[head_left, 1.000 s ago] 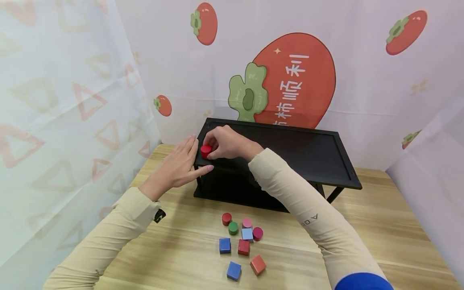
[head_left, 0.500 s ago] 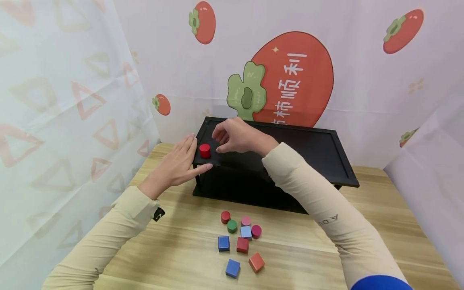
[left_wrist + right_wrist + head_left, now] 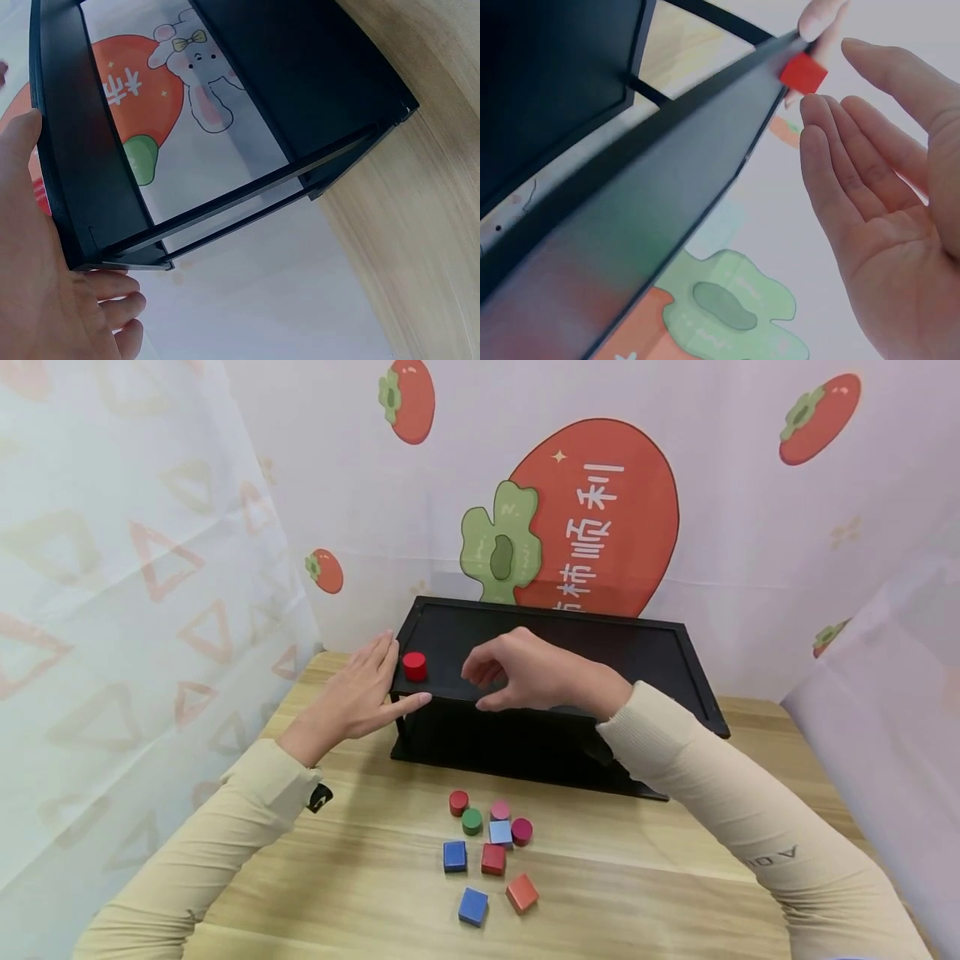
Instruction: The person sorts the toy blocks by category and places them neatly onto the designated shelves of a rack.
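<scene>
Where the left hand meets a black rectangular rack, a bright red cylindrical block stands

The left hand lies with straight fingers along the rack's end, thumb at its front edge. The block is upright on top, just beside those fingers. To its other side the right hand hovers empty, fingers loosely bent. Nearer the person than both hands, small coloured cubes and cylinders lie on the pale wood-grain bench.

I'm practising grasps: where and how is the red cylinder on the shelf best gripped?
Likely by the round side of the red cylinder, near its top, from above and the right: it stands upright on the black shelf, and the left hand lies close on its left.
</scene>
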`<state>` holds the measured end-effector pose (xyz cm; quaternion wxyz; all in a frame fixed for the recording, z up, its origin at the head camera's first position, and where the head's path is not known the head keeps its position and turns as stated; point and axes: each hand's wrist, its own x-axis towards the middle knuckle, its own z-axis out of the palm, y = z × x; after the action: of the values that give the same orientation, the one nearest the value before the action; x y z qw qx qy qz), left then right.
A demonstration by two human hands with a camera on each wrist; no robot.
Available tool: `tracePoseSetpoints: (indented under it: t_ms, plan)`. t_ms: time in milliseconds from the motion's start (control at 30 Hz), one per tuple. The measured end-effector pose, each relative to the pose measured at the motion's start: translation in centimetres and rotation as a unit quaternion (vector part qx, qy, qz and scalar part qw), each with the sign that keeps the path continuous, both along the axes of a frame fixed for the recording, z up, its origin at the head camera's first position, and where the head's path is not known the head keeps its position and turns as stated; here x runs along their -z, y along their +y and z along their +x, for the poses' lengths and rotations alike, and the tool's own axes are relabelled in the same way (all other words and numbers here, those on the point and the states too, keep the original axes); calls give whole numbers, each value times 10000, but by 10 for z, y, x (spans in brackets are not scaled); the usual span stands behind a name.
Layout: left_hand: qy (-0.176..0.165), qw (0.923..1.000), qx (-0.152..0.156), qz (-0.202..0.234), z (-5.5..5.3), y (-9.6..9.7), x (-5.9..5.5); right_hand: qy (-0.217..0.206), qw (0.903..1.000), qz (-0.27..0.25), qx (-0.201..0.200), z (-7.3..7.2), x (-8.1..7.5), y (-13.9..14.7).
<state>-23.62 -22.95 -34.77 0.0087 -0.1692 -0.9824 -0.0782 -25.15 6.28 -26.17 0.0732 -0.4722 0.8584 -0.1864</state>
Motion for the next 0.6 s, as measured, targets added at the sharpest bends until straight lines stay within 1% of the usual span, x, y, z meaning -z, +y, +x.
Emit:
tracePoseSetpoints:
  t_ms: [167,333,467,600]
  plan:
    - [5,10000,15,-44,-1,-2,-1,-41,9996,15,-261,17,11,14]
    - [63,9999,38,-90,-2,-3,-1,-210,9989,107,-414,33,29,29]
    - [59,9999,75,-87,-2,-2,-1,-247,9982,251,-491,43,48,41]
    - [46,9999,74,-85,-4,-1,0,-320,9974,435,-473,48,73,51]
